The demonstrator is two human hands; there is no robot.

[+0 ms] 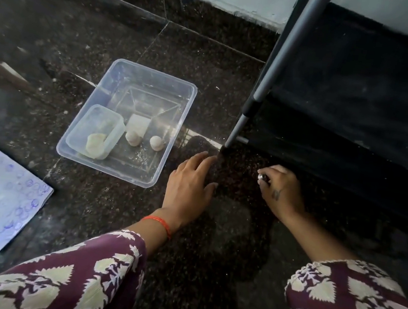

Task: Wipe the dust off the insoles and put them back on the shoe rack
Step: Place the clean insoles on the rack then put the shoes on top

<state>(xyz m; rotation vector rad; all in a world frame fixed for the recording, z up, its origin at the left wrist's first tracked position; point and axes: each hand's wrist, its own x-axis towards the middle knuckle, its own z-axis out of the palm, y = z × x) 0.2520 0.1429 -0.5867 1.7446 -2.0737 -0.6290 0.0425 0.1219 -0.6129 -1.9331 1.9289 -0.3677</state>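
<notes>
The shoe rack [272, 67] stands at the right, with grey poles and black fabric shelves [358, 101]. No insole shows plainly against the dark floor and shelves. My left hand [189, 180] reaches forward low over the floor with its fingers straight and spread, the fingertips close to the foot of the rack's front leg [230, 142]. My right hand [279, 189] is at the front edge of the lowest shelf, its fingers curled downward and a ring showing. Whether it holds anything dark is hidden.
A clear plastic tub [174, 135] sits on the floor left of the rack, holding a smaller clear container [114, 120] and some white lumps. A white sheet with blue stamped circles [0, 196] lies at the far left. The wall skirting runs along the back.
</notes>
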